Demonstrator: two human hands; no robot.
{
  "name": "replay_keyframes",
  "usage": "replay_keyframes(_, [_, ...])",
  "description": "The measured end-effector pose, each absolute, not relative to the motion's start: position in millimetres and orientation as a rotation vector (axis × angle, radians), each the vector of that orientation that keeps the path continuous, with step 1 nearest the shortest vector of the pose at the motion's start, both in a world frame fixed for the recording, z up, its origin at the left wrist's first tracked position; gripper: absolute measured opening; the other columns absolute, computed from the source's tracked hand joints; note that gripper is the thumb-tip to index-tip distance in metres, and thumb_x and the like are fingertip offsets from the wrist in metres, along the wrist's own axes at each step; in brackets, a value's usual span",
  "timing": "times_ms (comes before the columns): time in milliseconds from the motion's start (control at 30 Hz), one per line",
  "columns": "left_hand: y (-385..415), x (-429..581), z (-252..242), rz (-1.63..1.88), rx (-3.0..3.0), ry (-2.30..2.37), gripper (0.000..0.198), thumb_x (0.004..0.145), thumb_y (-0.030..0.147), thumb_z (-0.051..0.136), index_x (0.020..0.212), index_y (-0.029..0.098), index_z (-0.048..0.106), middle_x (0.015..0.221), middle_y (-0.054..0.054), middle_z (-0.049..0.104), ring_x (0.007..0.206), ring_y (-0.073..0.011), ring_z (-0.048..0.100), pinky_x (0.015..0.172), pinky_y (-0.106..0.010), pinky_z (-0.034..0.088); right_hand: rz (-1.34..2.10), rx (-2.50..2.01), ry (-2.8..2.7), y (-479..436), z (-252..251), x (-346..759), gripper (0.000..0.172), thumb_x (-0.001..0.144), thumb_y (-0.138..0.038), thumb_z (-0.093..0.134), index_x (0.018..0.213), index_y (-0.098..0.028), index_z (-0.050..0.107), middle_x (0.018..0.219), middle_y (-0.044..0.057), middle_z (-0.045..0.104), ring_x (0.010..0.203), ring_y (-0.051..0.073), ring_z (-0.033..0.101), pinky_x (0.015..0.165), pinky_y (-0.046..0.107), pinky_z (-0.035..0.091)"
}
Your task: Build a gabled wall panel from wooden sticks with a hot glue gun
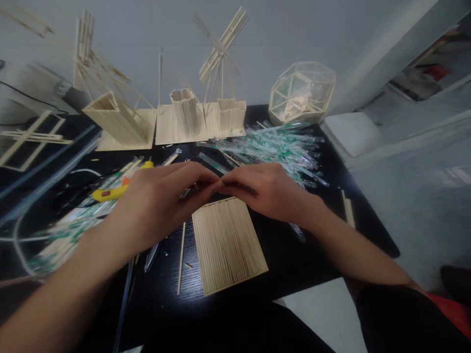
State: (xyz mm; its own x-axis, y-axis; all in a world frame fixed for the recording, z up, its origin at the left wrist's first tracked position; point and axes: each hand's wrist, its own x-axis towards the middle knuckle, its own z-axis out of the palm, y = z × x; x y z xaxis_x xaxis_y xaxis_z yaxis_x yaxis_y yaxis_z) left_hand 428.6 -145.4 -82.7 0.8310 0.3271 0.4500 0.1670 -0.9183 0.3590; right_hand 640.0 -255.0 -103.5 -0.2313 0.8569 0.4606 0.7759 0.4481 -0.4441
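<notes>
My left hand (169, 191) and my right hand (268, 189) meet at their fingertips above the far edge of a flat panel of wooden sticks (230, 247). Both are closed in a pinch; whatever lies between the fingers is hidden or too small to make out. The panel lies flat on the black table, its sticks side by side. Left of it lies a single thin stick (181, 260), with a short broken bit (189, 265) close by. A yellow glue gun (110, 193) rests behind my left wrist, partly covered by that hand.
Clear green-printed wrappers (279, 147) heap at the back right, more (73, 220) at the left. Stick-built models with a windmill frame (221, 49) stand along the wall, beside a faceted clear globe (301, 93). A white stool (353, 132) stands beyond the table's right edge.
</notes>
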Motion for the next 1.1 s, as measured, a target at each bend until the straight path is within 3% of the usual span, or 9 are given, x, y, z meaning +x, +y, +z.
replay_keyframes(1100, [-144.2, 426.4, -81.7, 0.755, 2.753, 0.376, 0.007, 0.1, 0.032, 0.066, 0.099, 0.027, 0.071, 0.083, 0.003, 0.078, 0.064, -0.0121, 0.071, 0.058, -0.024, 0.052, 0.195, -1.35, -2.037, -256.1, -105.0, 639.9, 0.012, 0.104, -0.024, 0.063, 0.105, -0.017, 0.073, 0.095, 0.004, 0.081, 0.085, 0.016, 0.076, 0.078, 0.026, 0.055])
